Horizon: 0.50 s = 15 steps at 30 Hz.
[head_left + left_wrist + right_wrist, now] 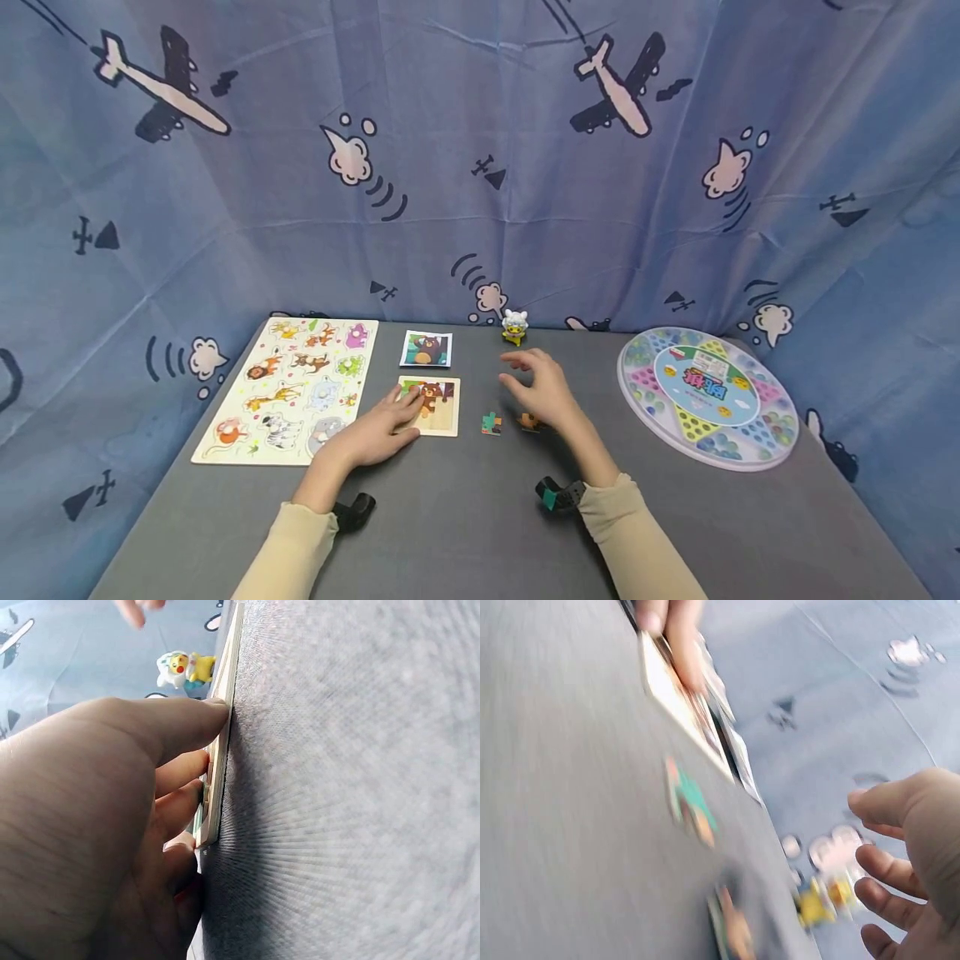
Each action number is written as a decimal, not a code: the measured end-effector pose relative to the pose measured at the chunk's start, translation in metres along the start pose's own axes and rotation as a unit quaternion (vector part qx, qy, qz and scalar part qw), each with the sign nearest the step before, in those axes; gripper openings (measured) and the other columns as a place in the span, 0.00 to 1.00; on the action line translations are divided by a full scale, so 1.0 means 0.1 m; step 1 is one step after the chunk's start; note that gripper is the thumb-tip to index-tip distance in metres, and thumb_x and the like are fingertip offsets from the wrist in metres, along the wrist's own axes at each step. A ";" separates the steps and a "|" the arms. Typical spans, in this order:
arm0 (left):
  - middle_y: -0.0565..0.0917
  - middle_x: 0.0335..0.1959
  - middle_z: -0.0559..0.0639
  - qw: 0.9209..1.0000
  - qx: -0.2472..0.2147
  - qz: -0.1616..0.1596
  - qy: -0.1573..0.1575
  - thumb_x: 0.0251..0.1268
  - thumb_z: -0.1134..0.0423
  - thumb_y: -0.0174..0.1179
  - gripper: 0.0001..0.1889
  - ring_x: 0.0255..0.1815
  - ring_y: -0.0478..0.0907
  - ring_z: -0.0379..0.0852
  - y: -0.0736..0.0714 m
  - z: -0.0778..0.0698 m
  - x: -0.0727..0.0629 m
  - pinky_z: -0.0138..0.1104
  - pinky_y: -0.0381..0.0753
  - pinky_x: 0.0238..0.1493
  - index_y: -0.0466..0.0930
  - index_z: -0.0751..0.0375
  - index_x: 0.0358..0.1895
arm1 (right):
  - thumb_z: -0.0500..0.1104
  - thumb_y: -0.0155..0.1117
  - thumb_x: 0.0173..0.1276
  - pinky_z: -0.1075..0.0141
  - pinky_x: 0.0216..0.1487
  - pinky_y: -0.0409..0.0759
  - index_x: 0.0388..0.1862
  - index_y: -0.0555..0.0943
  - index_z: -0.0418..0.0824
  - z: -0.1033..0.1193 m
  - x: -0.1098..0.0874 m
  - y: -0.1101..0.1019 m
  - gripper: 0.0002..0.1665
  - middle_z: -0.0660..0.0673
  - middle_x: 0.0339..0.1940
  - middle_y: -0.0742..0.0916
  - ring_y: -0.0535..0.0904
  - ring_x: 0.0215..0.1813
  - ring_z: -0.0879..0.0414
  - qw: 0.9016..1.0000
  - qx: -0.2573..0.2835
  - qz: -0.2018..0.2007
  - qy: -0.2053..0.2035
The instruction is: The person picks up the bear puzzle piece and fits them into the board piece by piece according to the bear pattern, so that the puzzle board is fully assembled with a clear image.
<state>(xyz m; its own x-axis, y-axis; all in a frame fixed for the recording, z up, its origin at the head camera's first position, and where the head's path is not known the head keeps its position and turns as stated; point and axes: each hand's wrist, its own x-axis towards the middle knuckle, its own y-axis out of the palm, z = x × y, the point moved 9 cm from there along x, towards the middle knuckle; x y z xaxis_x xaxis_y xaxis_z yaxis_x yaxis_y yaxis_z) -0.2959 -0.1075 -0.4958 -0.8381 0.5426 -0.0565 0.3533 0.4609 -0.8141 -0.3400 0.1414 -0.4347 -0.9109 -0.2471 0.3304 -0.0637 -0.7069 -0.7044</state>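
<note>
My left hand (384, 427) rests on the left side of a small wooden jigsaw tray (448, 425), its thumb at the near edge. Part of a brown bear picture shows in the tray beside bare wood, and the hand hides the left part. In the left wrist view the thumb (187, 724) lies against the tray's edge, with other fingertips on its top. My right hand (543, 387) hovers with spread, slightly bent fingers and holds nothing. Below it on the table lie a green jigsaw piece (491, 423) and a brown jigsaw piece (529, 422).
Behind the tray lies a bear picture card (427, 349). A large animal puzzle board (255, 417) lies at left, a round game board (633, 387) at right. A small white and yellow figurine (514, 327) stands at the back, before a blue patterned curtain (450, 167).
</note>
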 end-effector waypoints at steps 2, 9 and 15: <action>0.55 0.86 0.60 1.000 0.005 0.000 0.000 0.83 0.57 0.57 0.32 0.87 0.39 0.69 0.00 0.01 0.00 0.63 0.48 0.84 0.62 0.65 0.82 | 0.41 0.74 0.72 0.42 0.56 0.82 0.61 0.87 0.37 -0.15 -0.05 -0.15 0.20 0.35 0.51 0.87 0.83 0.54 0.39 1.000 -0.006 -0.015 0.010; 0.56 0.86 0.60 1.000 0.008 -0.003 0.001 0.81 0.56 0.59 0.34 0.88 0.39 0.69 0.01 0.04 0.00 0.64 0.49 0.83 0.62 0.64 0.82 | 0.40 0.72 0.74 0.39 0.58 0.81 0.62 0.85 0.32 -0.62 -0.24 -0.58 0.21 0.32 0.50 0.87 0.82 0.55 0.37 0.998 -0.003 -0.050 0.045; 0.56 0.86 0.60 1.000 0.011 -0.004 0.000 0.82 0.56 0.59 0.33 0.88 0.39 0.69 0.01 0.04 0.01 0.64 0.49 0.83 0.62 0.64 0.83 | 0.41 0.70 0.75 0.40 0.58 0.83 0.62 0.85 0.30 -0.90 -0.39 -0.71 0.21 0.31 0.51 0.87 0.83 0.55 0.36 0.996 0.007 -0.060 0.070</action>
<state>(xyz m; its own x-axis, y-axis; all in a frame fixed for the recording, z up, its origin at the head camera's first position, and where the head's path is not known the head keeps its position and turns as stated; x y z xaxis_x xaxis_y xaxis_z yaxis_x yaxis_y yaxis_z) -0.2980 -0.1098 -0.4991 -0.8411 0.5386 -0.0497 0.3369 0.4497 -0.8272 -0.3369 0.2604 -0.4540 -0.9452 -0.0658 0.3198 -0.1710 -0.7346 -0.6566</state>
